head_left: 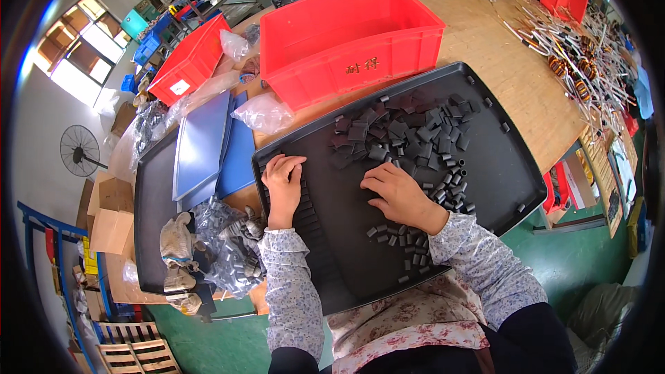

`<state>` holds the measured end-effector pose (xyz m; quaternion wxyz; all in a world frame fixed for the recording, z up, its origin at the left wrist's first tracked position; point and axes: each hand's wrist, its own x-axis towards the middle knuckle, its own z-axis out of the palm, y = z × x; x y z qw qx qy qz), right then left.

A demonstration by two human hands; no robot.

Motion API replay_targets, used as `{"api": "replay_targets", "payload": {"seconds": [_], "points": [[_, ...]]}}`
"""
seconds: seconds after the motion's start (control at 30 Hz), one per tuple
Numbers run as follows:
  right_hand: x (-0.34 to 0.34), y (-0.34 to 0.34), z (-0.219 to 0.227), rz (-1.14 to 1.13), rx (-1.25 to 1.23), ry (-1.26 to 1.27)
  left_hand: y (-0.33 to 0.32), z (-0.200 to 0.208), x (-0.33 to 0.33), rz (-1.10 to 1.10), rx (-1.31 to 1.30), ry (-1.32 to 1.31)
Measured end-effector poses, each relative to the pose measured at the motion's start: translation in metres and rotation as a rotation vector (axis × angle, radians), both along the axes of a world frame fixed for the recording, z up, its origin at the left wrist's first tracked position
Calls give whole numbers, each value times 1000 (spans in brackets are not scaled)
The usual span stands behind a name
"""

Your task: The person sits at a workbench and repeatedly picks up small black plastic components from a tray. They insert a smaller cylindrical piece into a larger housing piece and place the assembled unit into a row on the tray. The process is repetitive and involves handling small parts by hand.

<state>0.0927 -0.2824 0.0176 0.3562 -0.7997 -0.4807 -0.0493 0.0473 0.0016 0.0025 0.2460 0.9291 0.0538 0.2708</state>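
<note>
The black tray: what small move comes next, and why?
Perhaps take one flat black piece from the loose pile with your right hand: the pile lies just beyond it, while your left hand is by a row of dark pieces along the left of the tray.

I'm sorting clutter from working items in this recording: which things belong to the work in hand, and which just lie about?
In the work:
left hand
right hand
black tray
flat black pieces
small black tubes

Apparently just lying about:
blue panels
pale gloves
fan
wooden pallet
large red bin (untouched, role unclear)
</note>
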Motion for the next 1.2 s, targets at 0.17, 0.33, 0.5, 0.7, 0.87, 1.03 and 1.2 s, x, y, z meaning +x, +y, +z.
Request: {"api": "replay_targets", "payload": {"seconds": [0.17,0.33,0.5,0.7,0.87,1.03,1.2], "points": [[-3,5,-1,-20,137,-14,1,3,-10,15,85,-39],[-3,5,5,-74,252,27,-47,32,-18,-121,-17,-72],[-3,8,3,-40,311,67,-96,34,-38,-373,-548,259],[-8,2,12,69,-16,383,-76,22,-34,-289,-839,291],[-6,-5,23,568,-155,167,-72,11,-32,-373,-1088,215],[-4,-2,7,461,-122,156,-81,11,-30,-374,-1098,290],[-2,-3,5,187,-29,145,-85,10,-32,-402,-1023,251]]}}
